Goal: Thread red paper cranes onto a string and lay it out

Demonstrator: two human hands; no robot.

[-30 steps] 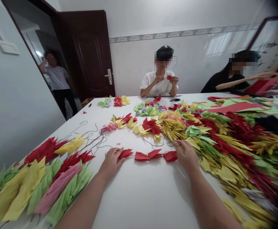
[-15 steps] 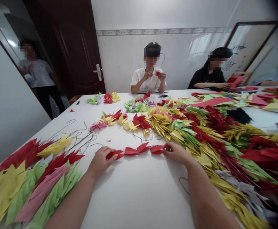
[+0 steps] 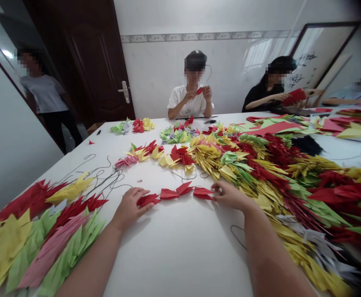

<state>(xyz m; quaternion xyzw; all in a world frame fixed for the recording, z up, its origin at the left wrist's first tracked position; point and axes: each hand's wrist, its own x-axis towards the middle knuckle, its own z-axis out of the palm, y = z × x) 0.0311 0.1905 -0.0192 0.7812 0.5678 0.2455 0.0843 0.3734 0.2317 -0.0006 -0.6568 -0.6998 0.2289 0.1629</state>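
Four red folded papers point(image 3: 169, 194) lie in a row on the white table point(image 3: 174, 251), right between the two hands. I see the left hand point(image 3: 131, 207) at one end, with its fingers over the first red paper and its thumb along the near side. That paper's tip pokes out toward the others. I can't tell if the hand squeezes it. The right hand point(image 3: 230, 196) is at the other end. Its fingers are bent, and its thumb and fingertips meet the tip of the last red paper. I can't tell if they pinch it. The two middle papers touch each other. A dark string point(image 3: 236, 235) curls beside the right arm. Black cords point(image 3: 110, 179) and colorful paper bundles point(image 3: 55, 253) lie past the left hand.
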